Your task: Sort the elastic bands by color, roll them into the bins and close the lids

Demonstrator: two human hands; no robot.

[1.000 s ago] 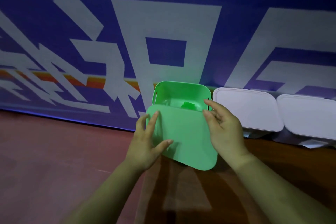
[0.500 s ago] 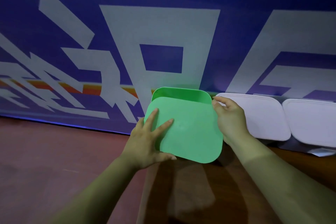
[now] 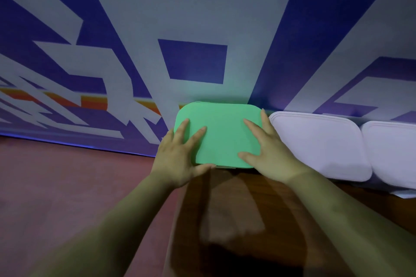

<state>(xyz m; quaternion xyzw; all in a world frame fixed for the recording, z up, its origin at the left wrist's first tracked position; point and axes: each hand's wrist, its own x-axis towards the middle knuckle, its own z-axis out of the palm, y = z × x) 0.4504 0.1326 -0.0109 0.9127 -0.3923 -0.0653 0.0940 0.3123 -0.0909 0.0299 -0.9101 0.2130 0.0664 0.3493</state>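
I'm pressing both hands flat on the green lid: plain matte mint green, rect. w/ rounded corners, lying level at the far edge of the table, against the blue & white banner. My left hand is resting fingers straight on the lid's left side, thumb at its near edge. My right hand is spreading open fingers on the right side. Two white lids are sitting just to the right.

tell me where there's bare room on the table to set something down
Free: the brown table on the near side of the green lid, between the forearms. Crowded: the back row along the banner, where the green lid and the white bins sit side by side, left hand and right hand flat on the lid. The reddish area left may be floor.
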